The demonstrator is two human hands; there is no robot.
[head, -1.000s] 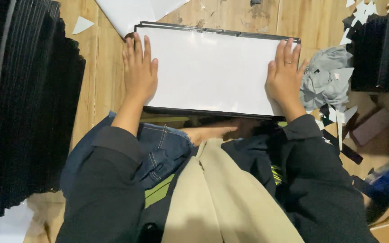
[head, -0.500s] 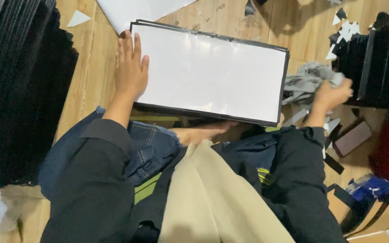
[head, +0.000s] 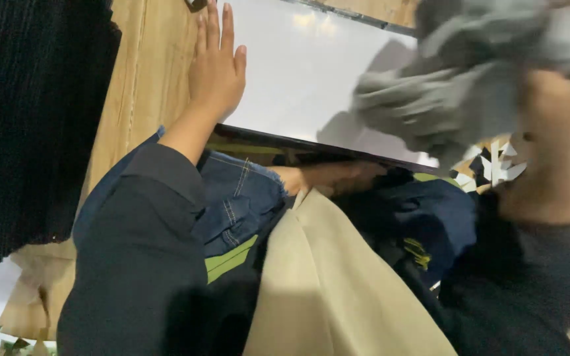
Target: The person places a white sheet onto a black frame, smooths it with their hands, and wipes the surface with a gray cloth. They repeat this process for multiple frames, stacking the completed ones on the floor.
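- The left hand lies flat, fingers spread apart, on the left edge of a white panel with a dark frame; it clamps on nothing.
- The panel rests on a wooden floor, its near edge over the person's lap.
- The right hand, blurred and close to the camera at the right, has its grip closed on a grey cloth, held above the panel's right part.
- A stack of black sheets stands at the far left.
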